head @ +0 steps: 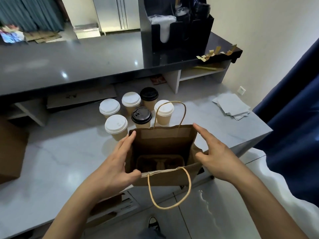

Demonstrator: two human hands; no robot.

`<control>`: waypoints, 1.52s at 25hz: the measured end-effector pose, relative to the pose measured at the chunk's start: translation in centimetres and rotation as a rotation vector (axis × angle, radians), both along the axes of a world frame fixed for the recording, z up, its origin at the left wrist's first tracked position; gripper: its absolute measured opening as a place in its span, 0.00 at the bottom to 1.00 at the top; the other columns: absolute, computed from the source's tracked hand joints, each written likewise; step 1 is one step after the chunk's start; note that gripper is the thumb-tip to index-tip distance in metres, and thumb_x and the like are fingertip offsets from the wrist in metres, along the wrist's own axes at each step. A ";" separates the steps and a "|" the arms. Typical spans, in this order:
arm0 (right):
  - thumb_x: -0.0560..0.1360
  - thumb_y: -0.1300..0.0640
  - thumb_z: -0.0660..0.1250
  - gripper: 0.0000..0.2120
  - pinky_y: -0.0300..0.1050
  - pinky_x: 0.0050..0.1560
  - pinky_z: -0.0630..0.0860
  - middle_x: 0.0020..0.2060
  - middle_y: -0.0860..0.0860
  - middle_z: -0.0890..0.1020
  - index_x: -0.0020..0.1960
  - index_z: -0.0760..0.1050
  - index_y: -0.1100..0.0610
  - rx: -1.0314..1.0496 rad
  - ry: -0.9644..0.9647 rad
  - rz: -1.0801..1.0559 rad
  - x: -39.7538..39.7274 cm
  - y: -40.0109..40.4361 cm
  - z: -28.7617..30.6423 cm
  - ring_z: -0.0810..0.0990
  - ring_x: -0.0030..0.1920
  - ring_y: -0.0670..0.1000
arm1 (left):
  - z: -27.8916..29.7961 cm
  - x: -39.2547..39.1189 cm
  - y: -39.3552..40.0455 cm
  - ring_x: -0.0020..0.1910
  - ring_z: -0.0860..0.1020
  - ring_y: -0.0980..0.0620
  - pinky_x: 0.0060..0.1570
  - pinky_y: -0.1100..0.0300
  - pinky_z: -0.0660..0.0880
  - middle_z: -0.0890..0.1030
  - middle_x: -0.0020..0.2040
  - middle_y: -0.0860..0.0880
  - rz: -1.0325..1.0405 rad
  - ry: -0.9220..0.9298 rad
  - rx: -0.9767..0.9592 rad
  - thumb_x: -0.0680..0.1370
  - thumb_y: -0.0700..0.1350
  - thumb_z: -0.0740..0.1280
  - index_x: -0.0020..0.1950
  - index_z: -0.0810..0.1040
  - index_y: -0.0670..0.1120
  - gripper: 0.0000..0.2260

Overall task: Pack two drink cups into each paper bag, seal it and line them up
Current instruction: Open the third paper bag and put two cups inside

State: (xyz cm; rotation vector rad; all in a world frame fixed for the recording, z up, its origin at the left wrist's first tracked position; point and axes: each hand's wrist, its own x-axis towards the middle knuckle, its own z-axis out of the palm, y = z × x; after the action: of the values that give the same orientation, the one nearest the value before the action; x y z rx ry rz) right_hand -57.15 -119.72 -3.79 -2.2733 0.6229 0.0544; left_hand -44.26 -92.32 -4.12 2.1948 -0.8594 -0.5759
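Observation:
A brown paper bag (pixel 165 178) with twine handles stands open at the near edge of the pale table (pixel 60 161). A pulp cup carrier (pixel 159 163) lies at its bottom, with no cup in it. My left hand (pixel 112 163) lies along the bag's left wall, fingers straight toward the far corner and thumb at the near rim. My right hand (pixel 215 159) touches the right wall, index finger reaching the far right corner and thumb against the side fold. Just behind the bag stand several lidded paper cups, some with white lids (pixel 116 124) and two with black lids (pixel 141 115).
A stack of grey paper sheets (pixel 232 106) lies at the table's right end. A cardboard box (pixel 10 149) stands at the left. Behind the cups a dark counter (pixel 69 57) carries a black organizer (pixel 176 26) of lids. A blue curtain (pixel 293 118) hangs at the right.

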 end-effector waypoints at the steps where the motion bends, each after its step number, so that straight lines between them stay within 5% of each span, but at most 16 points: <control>1: 0.79 0.56 0.67 0.41 0.49 0.64 0.75 0.80 0.38 0.57 0.77 0.48 0.28 -0.010 -0.002 0.015 0.8 -0.3 0.0 0.76 0.67 0.52 | 0.0 0.4 -0.3 0.71 0.60 0.66 0.68 0.68 0.65 0.57 0.76 0.63 0.014 0.008 -0.005 0.68 0.52 0.67 0.81 0.46 0.62 0.46; 4: 0.79 0.56 0.66 0.40 0.50 0.65 0.75 0.80 0.38 0.58 0.78 0.48 0.29 -0.023 0.006 0.048 3.1 -1.3 -0.1 0.75 0.68 0.51 | -0.1 1.3 -0.9 0.73 0.59 0.63 0.72 0.62 0.64 0.56 0.78 0.61 0.069 0.021 0.006 0.68 0.51 0.67 0.81 0.46 0.61 0.46; 12: 0.81 0.57 0.66 0.38 0.50 0.64 0.76 0.79 0.42 0.62 0.79 0.50 0.32 -0.023 0.028 0.228 8.5 -3.3 0.5 0.76 0.67 0.55 | -0.6 2.3 -1.4 0.71 0.60 0.64 0.68 0.67 0.60 0.58 0.76 0.62 0.257 0.066 0.042 0.68 0.52 0.67 0.81 0.46 0.62 0.46; 19: 0.81 0.58 0.66 0.39 0.32 0.41 0.76 0.79 0.42 0.61 0.78 0.51 0.30 0.027 0.059 0.359 12.2 -4.9 0.5 0.82 0.47 0.44 | -0.5 2.0 -1.9 0.73 0.62 0.57 0.71 0.56 0.67 0.58 0.77 0.61 0.408 0.073 0.059 0.66 0.56 0.66 0.80 0.46 0.65 0.47; 22: 0.80 0.56 0.68 0.38 0.35 0.45 0.78 0.78 0.44 0.63 0.77 0.52 0.30 0.043 0.043 0.416 12.5 -5.3 0.6 0.83 0.47 0.45 | -0.5 1.6 -2.0 0.73 0.62 0.58 0.71 0.55 0.68 0.57 0.77 0.62 0.442 0.060 0.062 0.68 0.54 0.68 0.80 0.45 0.66 0.46; 27: 0.76 0.44 0.73 0.29 0.34 0.44 0.77 0.64 0.42 0.75 0.73 0.67 0.35 0.053 -0.099 0.350 13.4 -6.0 1.7 0.84 0.47 0.42 | -1.1 1.4 -2.5 0.71 0.61 0.61 0.69 0.60 0.65 0.55 0.77 0.64 0.471 0.039 0.070 0.74 0.47 0.72 0.80 0.44 0.66 0.46; 31: 0.77 0.45 0.72 0.20 0.33 0.38 0.77 0.54 0.41 0.78 0.67 0.73 0.39 0.040 -0.204 0.239 16.6 -7.4 0.6 0.82 0.45 0.42 | -1.2 1.1 -2.6 0.70 0.62 0.61 0.64 0.62 0.68 0.55 0.76 0.66 0.492 0.039 0.064 0.74 0.46 0.72 0.79 0.44 0.68 0.46; 35: 0.76 0.50 0.74 0.23 0.37 0.44 0.77 0.59 0.47 0.79 0.69 0.72 0.46 -0.050 -0.161 0.234 20.8 -8.6 -2.5 0.80 0.51 0.46 | -1.3 0.8 -2.6 0.67 0.63 0.65 0.56 0.70 0.68 0.54 0.77 0.66 0.503 0.056 0.062 0.74 0.46 0.72 0.79 0.44 0.68 0.46; 38: 0.72 0.48 0.77 0.33 0.50 0.59 0.75 0.68 0.50 0.73 0.72 0.68 0.46 -0.182 -0.048 0.332 23.1 -8.9 -5.1 0.73 0.65 0.54 | -1.2 0.7 -2.8 0.62 0.60 0.80 0.48 0.78 0.70 0.54 0.77 0.66 0.510 0.064 0.070 0.74 0.45 0.72 0.79 0.44 0.68 0.46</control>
State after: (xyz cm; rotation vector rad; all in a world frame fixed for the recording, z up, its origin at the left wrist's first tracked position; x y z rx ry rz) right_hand -34.09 -128.64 -8.85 -2.5266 0.2267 0.1077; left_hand -43.53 -95.08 -5.32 2.3224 -0.2258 -0.4224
